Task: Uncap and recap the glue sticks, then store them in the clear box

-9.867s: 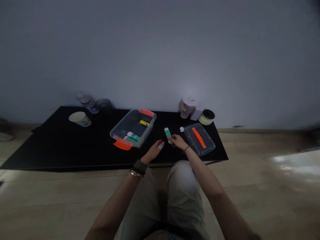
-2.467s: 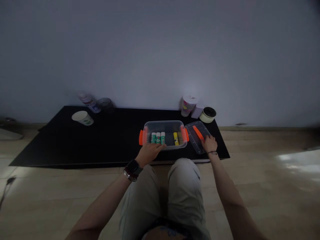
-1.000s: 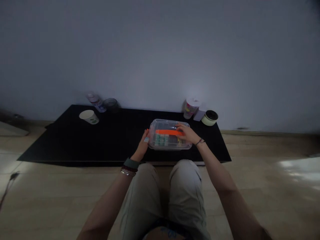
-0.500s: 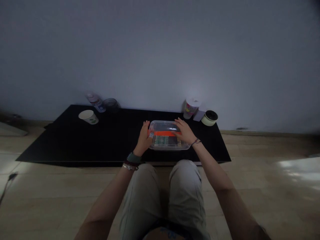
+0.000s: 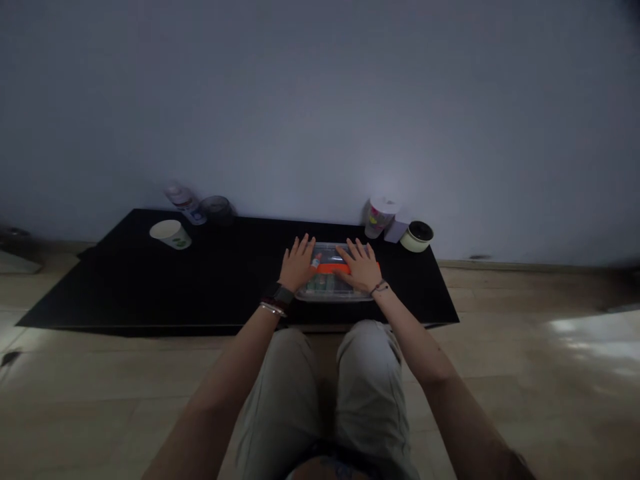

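A black mat (image 5: 100,293) is lying on the floor. Near its front edge, a clear plastic box (image 5: 330,297) is sitting closed, its lid (image 5: 327,252) on, an orange strip (image 5: 325,269) showing, green-labelled sticks (image 5: 317,283) inside. The left hand (image 5: 299,265) and right hand (image 5: 359,265) are pressing down, fingers spread wide, on the lid; no writing is readable.

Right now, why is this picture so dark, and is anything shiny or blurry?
In the head view everything is dim, though the wall glows paler above the plastic cup. The floor shows bright glare at lower right. The clear plastic box under the left hand and right hand looks soft, so its contents are hard to make out.
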The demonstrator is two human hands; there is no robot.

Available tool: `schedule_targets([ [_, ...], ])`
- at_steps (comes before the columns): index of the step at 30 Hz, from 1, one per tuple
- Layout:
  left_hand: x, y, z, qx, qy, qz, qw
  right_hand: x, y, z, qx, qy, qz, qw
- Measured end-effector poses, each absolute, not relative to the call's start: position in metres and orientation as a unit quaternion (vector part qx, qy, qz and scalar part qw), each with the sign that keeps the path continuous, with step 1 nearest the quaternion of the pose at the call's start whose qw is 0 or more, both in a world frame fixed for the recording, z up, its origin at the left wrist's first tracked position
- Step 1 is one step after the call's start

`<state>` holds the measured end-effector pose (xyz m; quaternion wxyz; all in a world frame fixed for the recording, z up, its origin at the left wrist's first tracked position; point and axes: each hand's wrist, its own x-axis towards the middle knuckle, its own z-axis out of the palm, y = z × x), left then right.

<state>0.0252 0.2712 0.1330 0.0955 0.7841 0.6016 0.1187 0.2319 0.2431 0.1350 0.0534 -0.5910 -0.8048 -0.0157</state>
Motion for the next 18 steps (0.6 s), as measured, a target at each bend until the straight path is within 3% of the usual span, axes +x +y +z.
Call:
schedule_targets([
  [12, 0.0296, 0.275, 0.1323, 0.777, 0.613, 0.112, 0.093, 0.2296, 0.2462, 0.1423, -0.602, -0.798, 0.012, 0.031],
  [18, 0.027, 0.276, 0.1367, 0.776, 0.604, 0.129, 0.129, 0.2388, 0.2526, 0.1407, -0.608, -0.772, 0.074, 0.172],
])
